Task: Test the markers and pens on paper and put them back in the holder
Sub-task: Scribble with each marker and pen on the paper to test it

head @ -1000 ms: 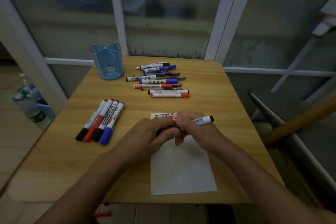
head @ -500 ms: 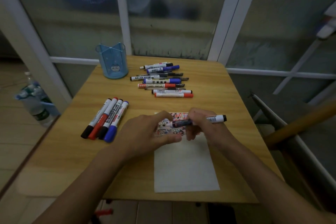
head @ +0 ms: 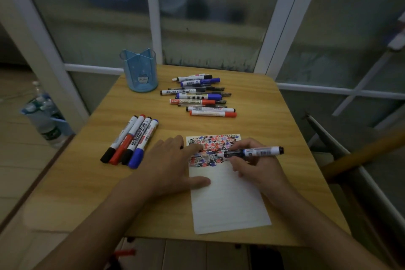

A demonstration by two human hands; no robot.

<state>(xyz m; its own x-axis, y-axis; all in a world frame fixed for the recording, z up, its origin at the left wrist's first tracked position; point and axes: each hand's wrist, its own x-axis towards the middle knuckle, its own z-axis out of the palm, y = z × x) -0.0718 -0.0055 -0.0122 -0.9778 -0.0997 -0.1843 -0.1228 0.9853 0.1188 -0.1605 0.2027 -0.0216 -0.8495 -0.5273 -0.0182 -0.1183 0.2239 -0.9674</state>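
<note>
A white sheet of paper (head: 228, 199) lies on the wooden table (head: 274, 116), its top part covered with red, blue and black scribbles. My right hand (head: 256, 169) grips a black marker (head: 256, 151) lying almost level, its tip pointing left onto the scribbled area. My left hand (head: 173, 166) rests flat on the paper's left edge with fingers spread. A blue pen holder (head: 140, 70) stands at the far left of the table. Several markers (head: 131, 140) lie side by side left of the paper. A pile of markers and pens (head: 201, 96) lies beyond the paper.
Water bottles (head: 41, 114) stand on the floor left of the table. A wooden rail (head: 361, 155) and a metal frame run along the right side. Glass door panels with white frames stand right behind the table.
Both hands were together on the black marker. My left hand has let go and moved down flat onto the paper; my right hand has brought the marker tip to the scribbles.
</note>
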